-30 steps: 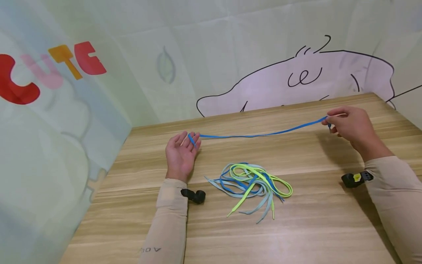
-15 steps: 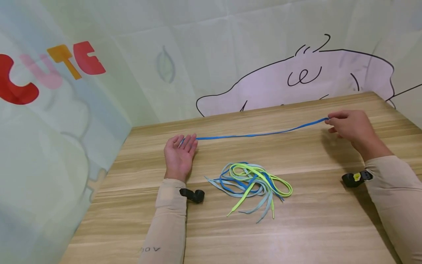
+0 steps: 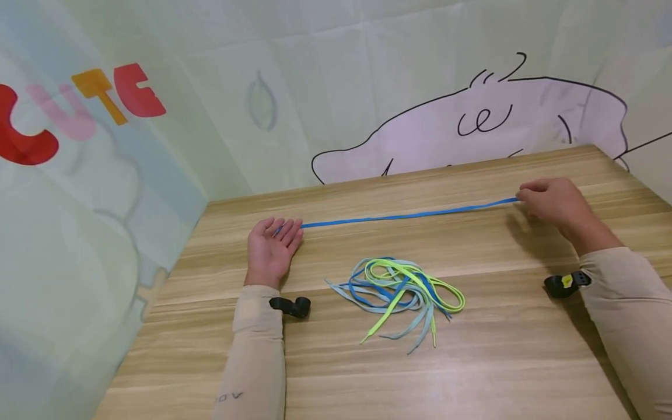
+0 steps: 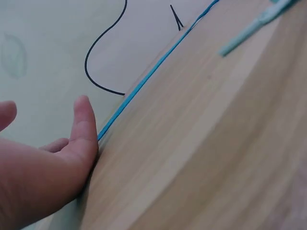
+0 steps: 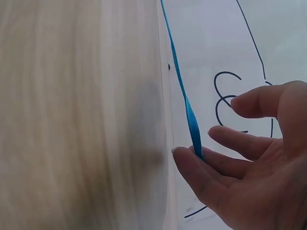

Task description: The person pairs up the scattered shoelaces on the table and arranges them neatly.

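Note:
A flat blue shoelace point(image 3: 399, 217) stretches nearly straight across the far part of the wooden table between my two hands. My left hand point(image 3: 272, 252), palm up, holds its left end between the fingers; a short blue bit shows among them. In the left wrist view, the lace point(image 4: 148, 76) runs away from behind the little-finger side of my left hand point(image 4: 53, 167). My right hand point(image 3: 557, 204), back up, pinches the other end. The right wrist view shows the slightly twisted lace point(image 5: 189, 112) entering between the fingertips of my right hand point(image 5: 249, 163).
Nearer me, a tangled pile of shoelaces lies on the table point(image 3: 336, 379): a neon yellow lace point(image 3: 446, 286), a pale blue-grey lace point(image 3: 420, 335) and a darker blue lace point(image 3: 436, 294). A printed cloth point(image 3: 236, 70) hangs behind and at the left of the table.
My left hand has shifted left and slightly toward me. The right hand has come down a little and its fingers have closed in. The lace between them has become straighter.

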